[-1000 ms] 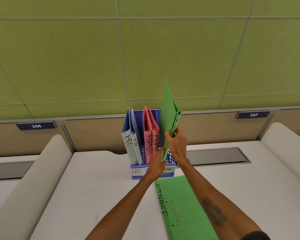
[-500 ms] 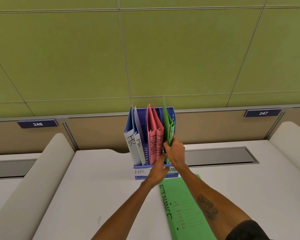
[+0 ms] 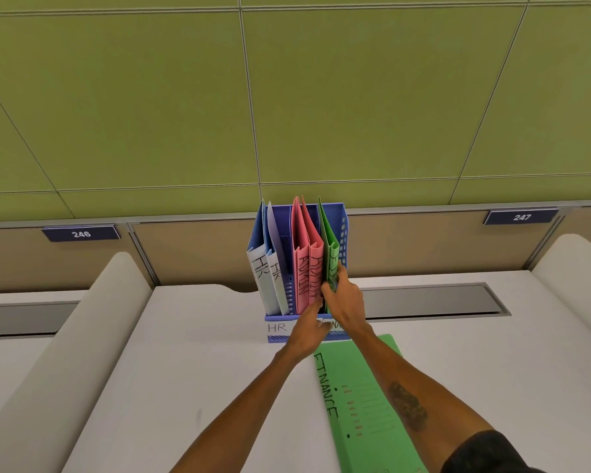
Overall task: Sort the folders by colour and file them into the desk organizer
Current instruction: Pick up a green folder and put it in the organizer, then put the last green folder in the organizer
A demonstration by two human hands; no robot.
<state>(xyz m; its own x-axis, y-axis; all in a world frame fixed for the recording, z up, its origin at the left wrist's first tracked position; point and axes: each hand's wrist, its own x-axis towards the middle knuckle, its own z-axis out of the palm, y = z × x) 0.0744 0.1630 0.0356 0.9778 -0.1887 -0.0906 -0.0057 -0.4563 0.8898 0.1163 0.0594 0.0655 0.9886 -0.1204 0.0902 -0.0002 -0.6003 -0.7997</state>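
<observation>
A blue desk organizer stands at the back of the white desk, with labelled slots. Two blue HR folders fill its left slot and two pink ADMIN folders its middle one. A green folder stands upright in the right slot, and my right hand grips its spine. My left hand rests against the organizer's front at the pink folders' base, fingers together, hiding part of the labels. A second green folder marked FINANCE lies flat on the desk under my right forearm.
The white desk has rounded padded dividers at left and right. A grey cable slot runs behind the organizer. Green wall panels rise behind, with number plates 246 and 247.
The green folder came down from above the organizer into the right slot, my right hand lowering with it. My left hand stayed at the organizer's front.
</observation>
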